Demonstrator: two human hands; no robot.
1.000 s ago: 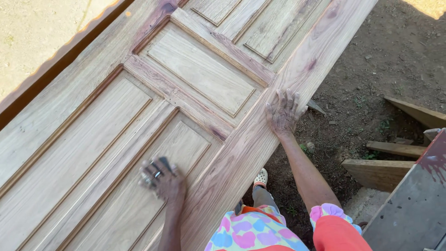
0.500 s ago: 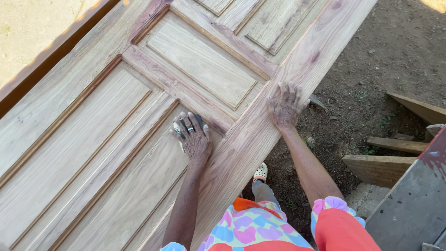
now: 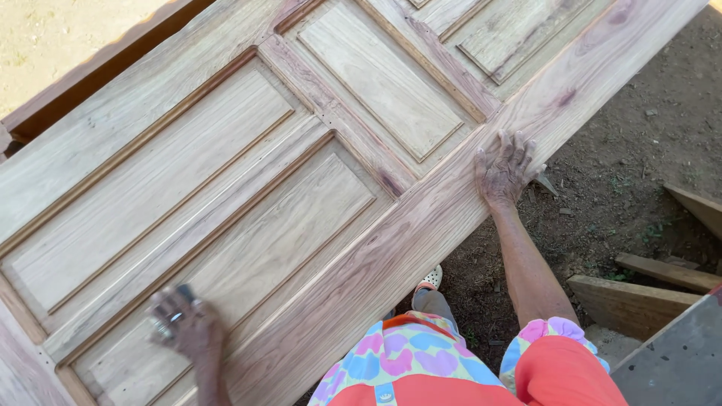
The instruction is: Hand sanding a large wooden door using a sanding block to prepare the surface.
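Observation:
A large bare wooden panelled door (image 3: 316, 98) lies flat below me, running from lower left to upper right. My left hand (image 3: 184, 327) is blurred with motion and presses a small dark piece, which looks like sandpaper (image 3: 174, 310), onto the lower raised panel (image 3: 248, 248). My right hand (image 3: 505, 169) lies flat with fingers spread on the door's right edge rail, holding nothing.
Dirt ground (image 3: 624, 143) lies to the right of the door. Loose timber offcuts (image 3: 632, 297) and a grey board (image 3: 677, 361) sit at the lower right. A dark wooden beam (image 3: 98, 79) runs under the door's far left edge. My foot (image 3: 430, 280) shows below the door.
My left hand slid up the lower panel, then back down toward me to the lower left. My right hand stayed on the door's edge rail.

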